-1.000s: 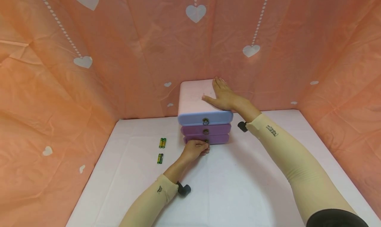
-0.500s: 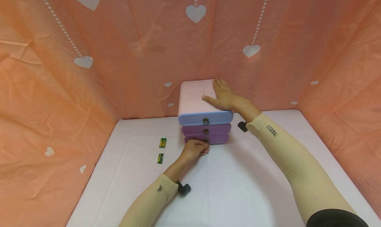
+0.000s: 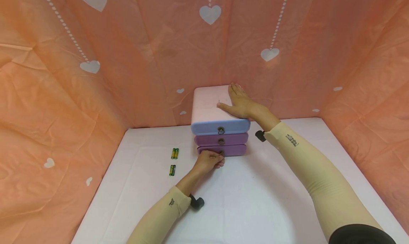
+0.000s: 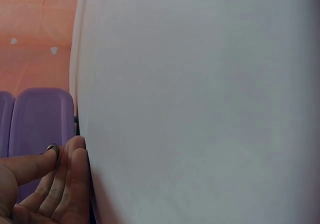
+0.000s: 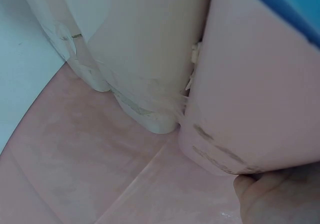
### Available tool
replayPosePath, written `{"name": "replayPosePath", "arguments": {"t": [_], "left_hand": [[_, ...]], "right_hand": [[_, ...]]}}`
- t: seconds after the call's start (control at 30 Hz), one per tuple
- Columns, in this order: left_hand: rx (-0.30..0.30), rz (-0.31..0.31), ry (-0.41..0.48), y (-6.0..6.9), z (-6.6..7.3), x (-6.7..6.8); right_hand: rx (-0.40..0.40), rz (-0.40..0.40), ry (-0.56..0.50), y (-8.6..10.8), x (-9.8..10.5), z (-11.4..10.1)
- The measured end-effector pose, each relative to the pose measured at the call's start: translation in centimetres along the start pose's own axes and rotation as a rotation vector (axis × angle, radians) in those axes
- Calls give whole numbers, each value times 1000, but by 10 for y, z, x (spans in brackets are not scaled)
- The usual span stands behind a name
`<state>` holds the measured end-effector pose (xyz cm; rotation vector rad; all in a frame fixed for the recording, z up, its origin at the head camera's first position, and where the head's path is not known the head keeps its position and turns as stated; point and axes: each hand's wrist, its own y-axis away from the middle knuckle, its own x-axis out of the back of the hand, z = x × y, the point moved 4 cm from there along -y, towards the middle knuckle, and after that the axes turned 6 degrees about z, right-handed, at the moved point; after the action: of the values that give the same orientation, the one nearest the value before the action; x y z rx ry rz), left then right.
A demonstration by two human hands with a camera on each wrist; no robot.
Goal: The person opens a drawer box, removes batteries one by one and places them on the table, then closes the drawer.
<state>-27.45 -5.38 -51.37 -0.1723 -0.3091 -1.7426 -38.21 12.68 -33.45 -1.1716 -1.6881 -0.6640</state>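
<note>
A small chest of drawers (image 3: 209, 105) with a pale pink top stands at the back of the table. Its top drawer (image 3: 204, 128) has a blue front; the middle drawer (image 3: 207, 140) and bottom drawer (image 3: 235, 150) are purple. My left hand (image 3: 206, 161) pinches the small metal pull (image 3: 221, 153) of the bottom drawer between thumb and fingers. In the left wrist view, the thumb (image 4: 37, 165) lies over that pull. Spread fingers of my right hand (image 3: 239, 104) rest flat on the chest's top. The right wrist view catches part of this hand (image 5: 280, 199) against the pink casing.
Two pairs of green and yellow batteries lie left of the chest, a farther pair (image 3: 174, 153) and a nearer pair (image 3: 172, 170). An orange cloth (image 3: 153, 59) with white hearts hangs behind and at both sides of the white table (image 3: 249, 201).
The bottom drawer has come slightly forward, and a thin dark gap now shows along its upper edge. My left hand has barely shifted; my right hand stays in place.
</note>
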Motion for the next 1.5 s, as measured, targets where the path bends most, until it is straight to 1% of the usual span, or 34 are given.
{"name": "replayPosePath", "arguments": {"t": [0.17,0.33,0.47,0.63,0.7,0.87,1.1,1.33,1.5], "left_hand": [[-18,-2,-15,3,-1,0],[-31,-11,-10,7,-1,0],[-30,-14,-18,10,0,0],[-15,-12,-37,12,1,1],[-19,-16,-45,14,1,1],[-52,-25,-85,17,2,1],[-81,-17,-139,22,4,1],[-114,-28,-179,29,6,1],[-116,-42,-192,33,7,3]], "right_hand": [[-1,-5,6,0,0,0],[0,-8,12,-1,-1,0],[1,-4,7,-1,-1,-1],[2,-4,14,-2,-1,0],[2,-5,14,-3,-1,-1],[4,-6,10,-2,-1,-2],[4,-2,9,-1,-1,-1],[7,2,-12,0,0,-1],[4,-2,-19,0,1,-1]]}}
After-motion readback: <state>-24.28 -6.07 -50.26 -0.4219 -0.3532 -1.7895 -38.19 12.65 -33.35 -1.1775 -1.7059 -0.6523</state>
